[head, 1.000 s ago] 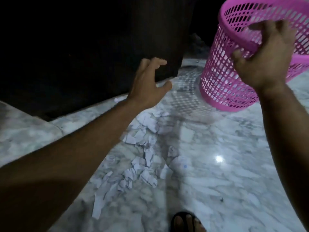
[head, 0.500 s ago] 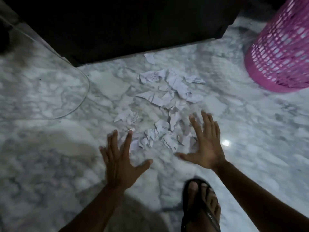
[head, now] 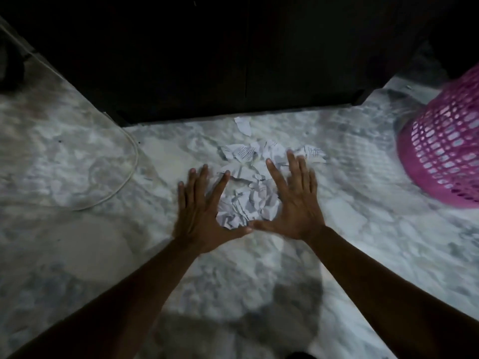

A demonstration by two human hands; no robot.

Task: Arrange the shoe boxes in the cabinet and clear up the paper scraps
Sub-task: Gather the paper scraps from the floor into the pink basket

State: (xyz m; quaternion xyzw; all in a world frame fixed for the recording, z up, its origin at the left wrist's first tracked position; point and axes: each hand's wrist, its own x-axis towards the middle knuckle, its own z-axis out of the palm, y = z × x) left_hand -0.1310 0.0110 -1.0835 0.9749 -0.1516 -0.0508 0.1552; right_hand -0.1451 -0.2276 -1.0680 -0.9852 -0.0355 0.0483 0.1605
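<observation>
Both hands, left (head: 201,211) and right (head: 293,203), flat and spread, gripping nothing, corral scraps (head: 246,203); far scraps likely slip past fingertips toward cabinet (head: 233,60).

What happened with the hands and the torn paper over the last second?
The right hand let go of the pink basket, now on the floor. Both it and the left hand dropped to the paper scraps, sweeping them into a tighter pile. The dark cabinet stayed put.

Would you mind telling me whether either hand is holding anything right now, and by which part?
Nothing is held. The left hand and right hand lie open and flat, flanking the paper scraps on the marble floor.
</observation>
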